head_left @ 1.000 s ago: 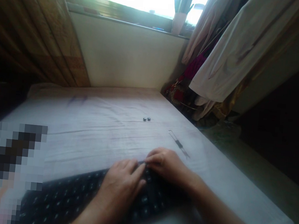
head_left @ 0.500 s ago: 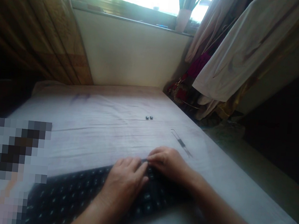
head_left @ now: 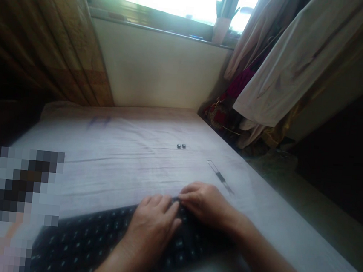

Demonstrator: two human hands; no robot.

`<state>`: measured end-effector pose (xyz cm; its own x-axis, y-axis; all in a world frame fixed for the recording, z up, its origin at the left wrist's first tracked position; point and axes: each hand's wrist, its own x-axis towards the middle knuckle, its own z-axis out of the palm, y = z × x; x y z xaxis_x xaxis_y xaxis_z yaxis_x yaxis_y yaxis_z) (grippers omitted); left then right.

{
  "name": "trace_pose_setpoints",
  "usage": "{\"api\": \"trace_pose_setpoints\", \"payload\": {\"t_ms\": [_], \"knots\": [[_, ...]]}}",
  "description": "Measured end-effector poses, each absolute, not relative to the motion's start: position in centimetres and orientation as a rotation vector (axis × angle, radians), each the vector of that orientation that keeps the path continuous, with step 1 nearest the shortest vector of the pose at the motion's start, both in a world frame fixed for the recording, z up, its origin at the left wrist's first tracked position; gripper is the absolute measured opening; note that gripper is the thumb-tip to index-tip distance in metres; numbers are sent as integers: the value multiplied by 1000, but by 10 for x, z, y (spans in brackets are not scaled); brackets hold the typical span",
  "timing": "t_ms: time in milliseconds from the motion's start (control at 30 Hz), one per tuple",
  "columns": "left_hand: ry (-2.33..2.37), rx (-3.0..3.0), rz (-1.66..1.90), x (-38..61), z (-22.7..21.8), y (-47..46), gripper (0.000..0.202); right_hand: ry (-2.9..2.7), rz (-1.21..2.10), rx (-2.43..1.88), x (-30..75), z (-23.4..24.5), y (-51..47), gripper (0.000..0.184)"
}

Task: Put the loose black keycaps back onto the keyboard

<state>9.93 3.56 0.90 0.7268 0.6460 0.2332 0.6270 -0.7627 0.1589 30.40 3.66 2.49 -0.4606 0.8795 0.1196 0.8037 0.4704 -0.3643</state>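
A black keyboard (head_left: 109,223) lies at a slant on the white sheet, its keys marked in pale letters. Across its upper part rests my left hand (head_left: 152,223), with fingers curled over the far edge and the index fingertip close to my right hand. My right hand (head_left: 202,202) has its thumb and fingers pinched together at that far edge; whatever is between the fingertips is too small or hidden to make out. Beyond the hands lie two small dark pieces (head_left: 181,146) side by side. A thin wire tool with a dark middle (head_left: 220,177) is right of them.
The white-sheeted surface (head_left: 129,148) ends at a slanting edge on the right. A blurred-out patch (head_left: 19,184) covers something at the left. Behind are a wall (head_left: 156,69), a window, a brown curtain (head_left: 50,33) and hanging clothes (head_left: 277,77).
The whole view has shifted slightly, so things sit a little lower. Both hands stay at the same spot on the keyboard's far edge, with hardly any movement.
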Motion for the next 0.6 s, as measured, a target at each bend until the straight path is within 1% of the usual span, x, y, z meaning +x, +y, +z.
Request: {"api": "trace_pose_setpoints", "payload": {"t_ms": [100, 300, 433, 600], "knots": [[1062, 2846, 419, 100, 8, 35, 26, -2362, 453, -1398, 308, 21, 40, 24], [1034, 2774, 498, 95, 7, 36, 28, -1976, 799, -1454, 317, 21, 51, 22], [1003, 2736, 499, 92, 6, 38, 26, -1871, 904, -1528, 319, 23, 54, 25], [1097, 2637, 390, 78, 6, 49, 30, -1754, 1075, -1598, 321, 25, 57, 33]]}}
